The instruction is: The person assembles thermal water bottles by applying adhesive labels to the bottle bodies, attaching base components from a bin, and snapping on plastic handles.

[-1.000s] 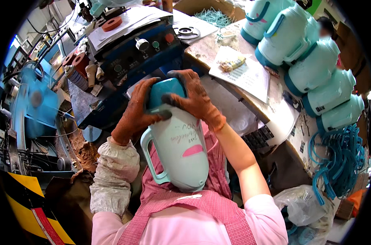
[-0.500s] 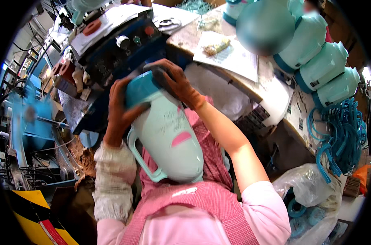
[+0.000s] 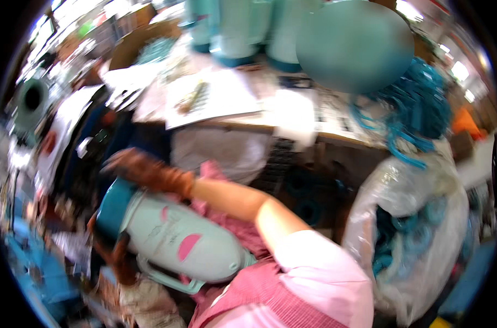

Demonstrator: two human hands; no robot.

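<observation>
A pale mint jug [image 3: 174, 240] with a teal base and a side handle lies tilted across my lap, its base toward the left. My left hand [image 3: 114, 254], in a brown glove, grips the teal base from the near side, thumb on top. Across the base's far side lies my right hand [image 3: 150, 172], also gloved, pressed against it; motion smears its fingertips. The jug's handle [image 3: 172, 279] faces my body, and pink print shows on its upper side.
Several similar jugs [image 3: 234, 33] stand along the back of the worktable. White sheets [image 3: 221, 101] lie at its front beside a bundle of teal straps [image 3: 415, 104]. A clear plastic bag [image 3: 363, 218] with teal rings stands at the right. A dark control box [image 3: 95, 136] is on the left.
My view has swung to the right, bringing the plastic bag and straps nearer the middle. The jug now lies more sideways in view, with both hands still at its teal base.
</observation>
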